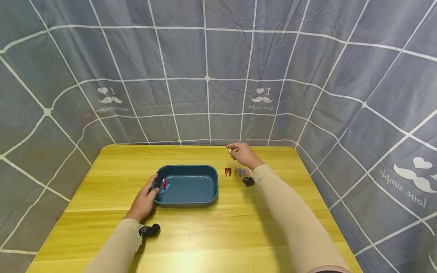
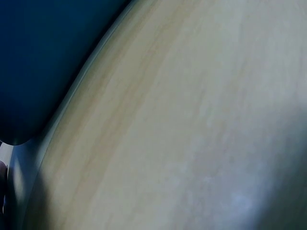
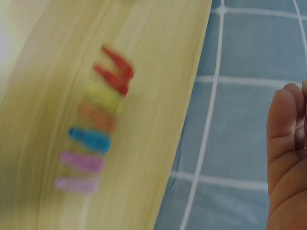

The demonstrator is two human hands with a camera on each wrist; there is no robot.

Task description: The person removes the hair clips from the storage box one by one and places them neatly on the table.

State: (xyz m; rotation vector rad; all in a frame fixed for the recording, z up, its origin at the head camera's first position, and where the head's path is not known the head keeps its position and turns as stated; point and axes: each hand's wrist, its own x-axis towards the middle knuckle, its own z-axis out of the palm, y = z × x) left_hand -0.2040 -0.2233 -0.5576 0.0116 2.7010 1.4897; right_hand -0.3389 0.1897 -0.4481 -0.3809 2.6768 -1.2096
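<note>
At its left end, a dark blue plastic basin [image 1: 184, 205] is held at the rim by my left hand [image 1: 143, 201], thumb over the edge. A red hair clip [image 1: 164, 184] and a blue hair clip [image 1: 165, 189] lie inside it, near that hand. My right hand [image 1: 244, 153], near the table's back edge, pinches a small white thing [image 1: 230, 150] too small to identify. Below this hand, several snap hair clips [image 3: 91, 139] lie in a row, coloured red, yellow, orange, blue, purple and pink. Only part of the right hand's fingers [image 3: 283, 115] shows in the right wrist view.
The yellow wood-grain table [image 1: 191, 242] carries the basin and the row of clips. A grey curtain with white grid lines [image 1: 184, 98] hangs along the back and sides. Black wrist cameras sit at the left cuff [image 1: 149, 230] and the right cuff [image 1: 248, 181].
</note>
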